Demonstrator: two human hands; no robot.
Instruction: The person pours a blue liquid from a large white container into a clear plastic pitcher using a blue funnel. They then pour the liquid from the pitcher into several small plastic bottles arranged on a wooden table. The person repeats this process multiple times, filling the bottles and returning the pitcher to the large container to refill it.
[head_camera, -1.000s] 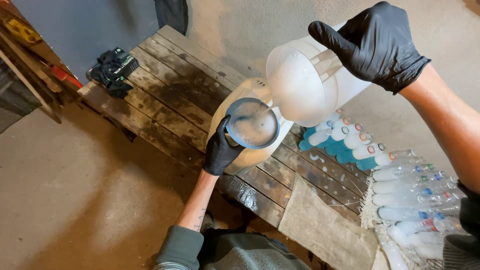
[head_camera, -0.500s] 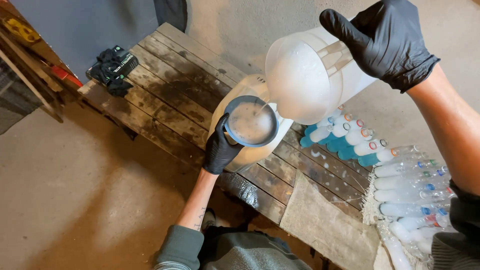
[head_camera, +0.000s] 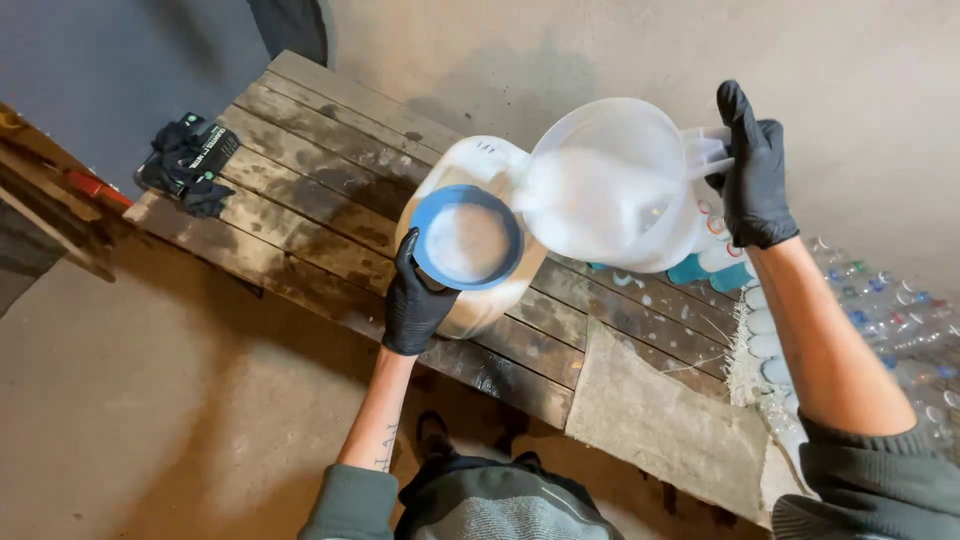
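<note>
- A translucent plastic jug (head_camera: 610, 190), white liquid pooled inside, tilts above a blue-rimmed funnel (head_camera: 467, 238); the funnel sits atop a white canister (head_camera: 480, 165) on a wooden pallet (head_camera: 320, 170).
- The gloved right hand (head_camera: 752, 170) has its fingers wrapped round the jug's handle.
- The gloved left hand (head_camera: 412, 300) curls its fingers round the funnel's near rim.
- The canister's neck is hidden beneath the funnel; bottles (head_camera: 860, 290) right of the pallet run out of view.
- Black gloves (head_camera: 188, 160) lie at the pallet's far left corner.
</note>
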